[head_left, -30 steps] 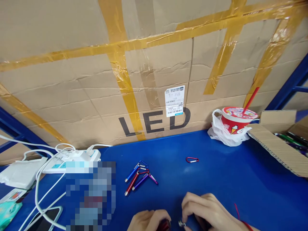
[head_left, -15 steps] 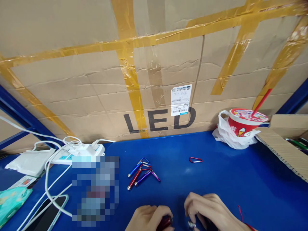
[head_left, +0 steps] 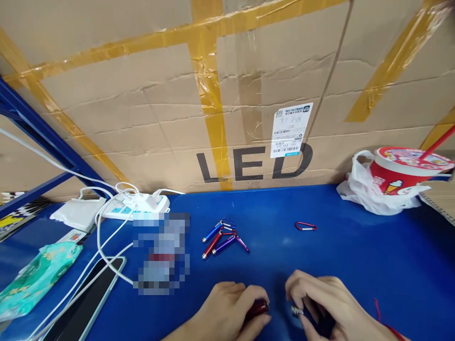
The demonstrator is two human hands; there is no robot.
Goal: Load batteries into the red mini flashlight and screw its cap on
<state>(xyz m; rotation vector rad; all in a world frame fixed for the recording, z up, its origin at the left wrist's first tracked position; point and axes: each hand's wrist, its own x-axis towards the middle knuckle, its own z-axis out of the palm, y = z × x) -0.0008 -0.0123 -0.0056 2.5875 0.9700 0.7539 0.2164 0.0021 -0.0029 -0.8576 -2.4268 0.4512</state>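
Note:
My left hand [head_left: 227,310] is closed around a dark red metal tube [head_left: 257,309], its open-looking end facing right. My right hand [head_left: 329,303] pinches a small silver metal piece [head_left: 296,311] between thumb and fingers, a short gap away from the tube. The palm side of the right hand is in shadow. Beyond the hands lie a blue keychain flashlight [head_left: 212,232], a red one [head_left: 212,245] and a purple one [head_left: 223,245], each with a carabiner clip. A loose red carabiner [head_left: 305,227] rests farther right.
On the left are a phone [head_left: 85,303], a white power strip [head_left: 121,210] with cables, and a green packet [head_left: 46,272]. A red drink cup [head_left: 401,177] in a plastic bag stands back right. A big cardboard box [head_left: 159,118] walls off the blue table [head_left: 270,208].
The camera view has turned, so most table items sit further right and higher in the picture. Both hands keep their grips, and more of each shows now. The tube and silver piece remain apart.

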